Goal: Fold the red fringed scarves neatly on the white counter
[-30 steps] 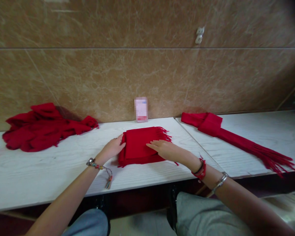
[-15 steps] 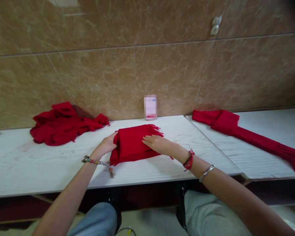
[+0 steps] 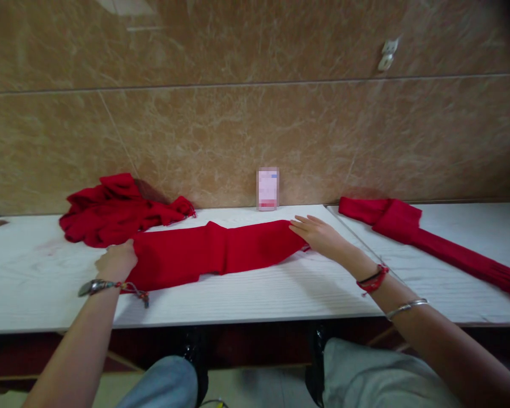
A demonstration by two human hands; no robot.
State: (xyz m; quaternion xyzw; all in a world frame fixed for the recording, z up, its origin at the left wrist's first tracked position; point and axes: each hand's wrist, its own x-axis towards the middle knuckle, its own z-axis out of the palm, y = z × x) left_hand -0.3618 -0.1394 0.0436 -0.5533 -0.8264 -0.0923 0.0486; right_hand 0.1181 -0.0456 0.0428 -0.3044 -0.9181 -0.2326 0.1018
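middle red scarf (image 3: 255,247): on white counter (image 3: 255,303) | long axis left-right, right end angled slightly wallward | left hand (image 3: 117,262): curled, gripping left end | right hand (image 3: 319,233): fingers spread, at right end

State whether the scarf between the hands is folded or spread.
Spread lengthwise: the red scarf reaches from left hand to right hand, creased near its middle. Whether it is layered, I cannot tell.

No legible text; pale card (image 3: 267,190) pixelated, possibly printed, unreadable.
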